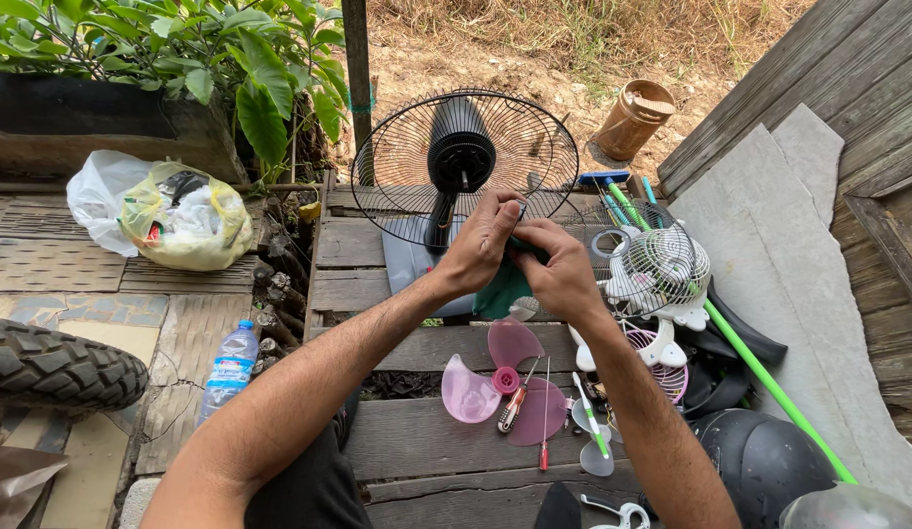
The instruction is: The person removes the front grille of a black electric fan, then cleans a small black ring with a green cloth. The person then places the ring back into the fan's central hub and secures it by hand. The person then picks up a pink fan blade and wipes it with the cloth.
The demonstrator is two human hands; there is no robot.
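Both hands meet over a dark green piece (503, 286), just in front of the fan's rear guard. Left hand (485, 240): fingers curled shut, pinching a small dark part at its fingertips, right against the right hand. Right hand (559, 269): closed grip on the green piece, which sticks out below and between the two hands. Can't tell what the small pinched part is.

Directly beyond the grips: black wire fan guard (466, 162) standing upright, black motor hub at centre, a grey base panel under it. All on a floor of weathered wooden planks (417, 431).

Below the hands, toward the person: pink three-blade fan propeller (505, 377) lying flat, a red-handled screwdriver (515, 404) across it, a thinner red-handled screwdriver (544, 431) just beside.

Right of the right hand: small white fan (662, 274) with wire cage, touching a pile of other fan parts; a bright green rod (769, 387) runs diagonally past it. Dark helmet (764, 460) lower right.

Containers: translucent plastic bag (172, 216) well left of the left hand, stuffed with mixed rubbish, knotted top. Clear plastic bottle (230, 367) with blue cap lower left, contents not readable. Brown cylindrical can (634, 118) far beyond the right hand on the dirt, tilted, inside not visible.

Tyre (54, 367) at the far left edge.
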